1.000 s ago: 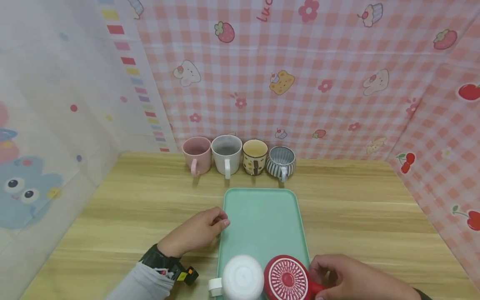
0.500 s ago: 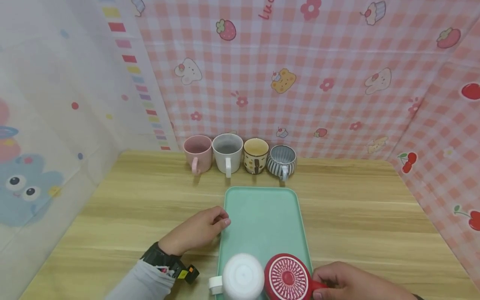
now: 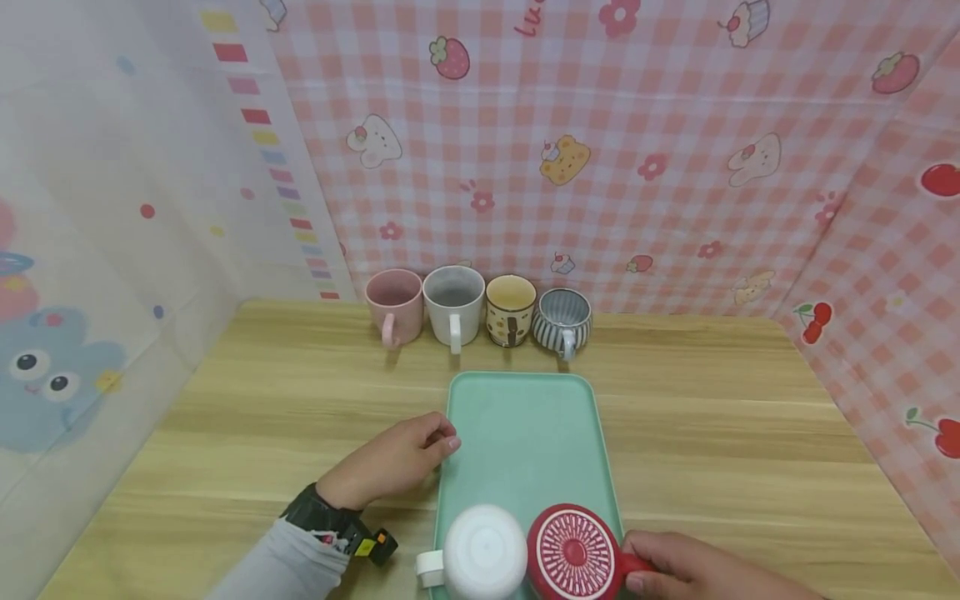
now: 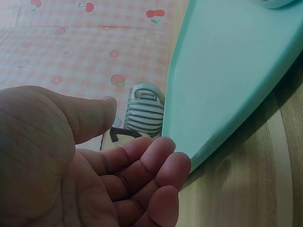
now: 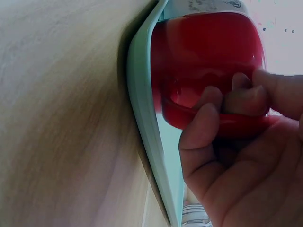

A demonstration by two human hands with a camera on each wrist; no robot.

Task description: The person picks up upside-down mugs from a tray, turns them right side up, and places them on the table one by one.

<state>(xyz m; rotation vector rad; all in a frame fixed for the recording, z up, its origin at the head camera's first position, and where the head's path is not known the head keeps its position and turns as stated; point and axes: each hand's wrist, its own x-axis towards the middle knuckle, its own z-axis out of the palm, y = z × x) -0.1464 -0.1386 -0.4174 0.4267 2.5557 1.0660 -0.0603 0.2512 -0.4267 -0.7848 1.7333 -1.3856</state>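
Note:
A red mug (image 3: 574, 552) stands upside down at the near right of the mint-green tray (image 3: 525, 442). My right hand (image 3: 675, 562) grips its handle; in the right wrist view the fingers (image 5: 201, 127) curl round the red handle (image 5: 227, 124). Left of it, also bottom up, is a white mug (image 3: 486, 552) with its handle pointing left. My left hand (image 3: 393, 458) lies at the tray's left edge with loosely curled fingers. The left wrist view shows that palm (image 4: 85, 189) holding nothing, its fingertips close to the tray rim (image 4: 208, 158).
Along the back wall stand a pink mug (image 3: 395, 307), a white mug with grey inside (image 3: 453, 307), a yellow patterned mug (image 3: 511, 310) and a grey striped cup (image 3: 562, 321), all upright with handles facing me. Checked cloth (image 3: 487, 125) hangs behind the wooden table (image 3: 735, 433).
My right hand has shifted slightly down and settled its fingers closer round the red mug's handle. The left hand and both upturned mugs stay practically in place.

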